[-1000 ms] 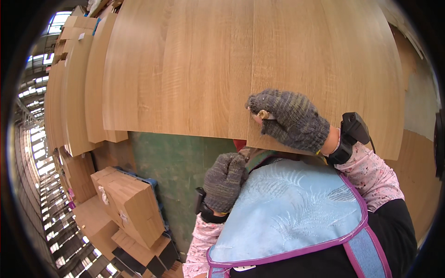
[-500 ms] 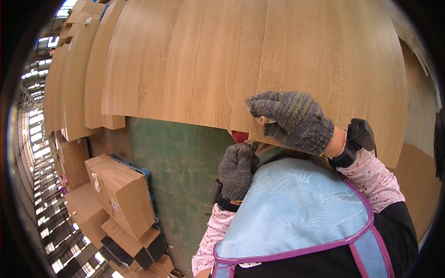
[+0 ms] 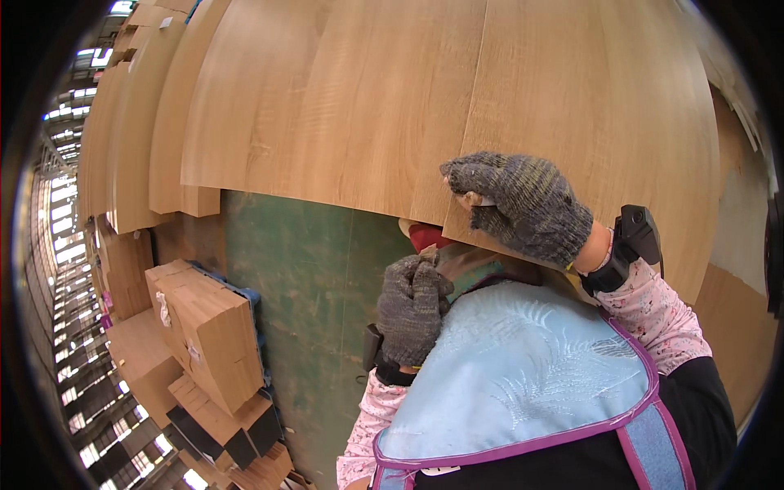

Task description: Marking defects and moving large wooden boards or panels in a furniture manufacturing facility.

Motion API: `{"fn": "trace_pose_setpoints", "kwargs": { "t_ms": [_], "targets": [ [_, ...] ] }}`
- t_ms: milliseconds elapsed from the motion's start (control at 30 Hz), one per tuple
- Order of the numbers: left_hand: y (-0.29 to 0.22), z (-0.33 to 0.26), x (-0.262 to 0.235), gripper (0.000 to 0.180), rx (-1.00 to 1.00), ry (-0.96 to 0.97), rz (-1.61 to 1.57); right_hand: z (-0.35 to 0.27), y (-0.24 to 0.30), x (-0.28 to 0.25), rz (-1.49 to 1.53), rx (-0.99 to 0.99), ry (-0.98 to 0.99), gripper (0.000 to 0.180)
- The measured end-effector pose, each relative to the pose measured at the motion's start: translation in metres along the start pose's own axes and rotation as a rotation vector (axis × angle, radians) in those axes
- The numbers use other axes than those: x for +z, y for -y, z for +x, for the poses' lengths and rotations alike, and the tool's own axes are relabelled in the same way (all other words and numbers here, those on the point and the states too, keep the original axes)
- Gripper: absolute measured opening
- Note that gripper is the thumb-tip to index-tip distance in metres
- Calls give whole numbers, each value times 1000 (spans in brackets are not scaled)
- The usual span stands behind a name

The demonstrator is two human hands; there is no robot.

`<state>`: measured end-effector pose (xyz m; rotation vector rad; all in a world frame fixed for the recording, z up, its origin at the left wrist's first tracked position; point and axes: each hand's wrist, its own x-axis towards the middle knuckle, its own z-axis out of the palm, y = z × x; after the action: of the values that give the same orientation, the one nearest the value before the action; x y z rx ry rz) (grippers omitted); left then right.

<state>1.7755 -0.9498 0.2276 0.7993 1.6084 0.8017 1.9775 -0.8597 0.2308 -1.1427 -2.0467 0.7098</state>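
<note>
Two wood-grain boards lie side by side before me, with a seam between them. My right hand, in a grey knitted glove with bare fingertips, rests on the right-hand board near its front edge. Its fingers are curled together; a small pale bit shows at them, too little to name. Below that edge, in front of my apron, is my left hand, gloved alike. Its thumb and fingers are closed, and whatever they hold is hidden. Just past its fingertips a red and white shoe-like shape shows under the board's edge.
Stacked long boards stand at the left. Lower left are a bundle of wood-coloured pieces and more stacked pieces. Worn green floor lies between them and me. A brown sheet lies at the right.
My left hand has drawn slightly away from the board's front edge, down and left. My right hand stays curled on the board. The whole view has shifted a little.
</note>
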Motion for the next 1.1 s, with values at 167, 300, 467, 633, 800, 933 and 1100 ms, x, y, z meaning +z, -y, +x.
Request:
{"fn": "trace_pose_setpoints", "kwargs": {
  "t_ms": [167,300,467,633,800,933,1100],
  "targets": [
    [9,13,-10,27,649,25,543,-1,-2,0,8,-1,2,28],
    [-2,14,-12,28,738,72,736,-3,-2,-1,35,10,-10,27],
    [-2,12,-14,30,783,88,767,-2,-3,-1,17,-6,-5,28],
    [2,15,-15,31,757,59,758,-1,-2,0,19,-5,-5,28],
    [2,16,-12,33,779,37,755,-1,-2,0,43,22,7,27],
    [1,17,-12,35,893,17,748,-2,-1,1,41,15,-10,27],
    [-5,13,-10,31,849,33,763,-3,-2,0,30,22,-5,28]
  ]
}}
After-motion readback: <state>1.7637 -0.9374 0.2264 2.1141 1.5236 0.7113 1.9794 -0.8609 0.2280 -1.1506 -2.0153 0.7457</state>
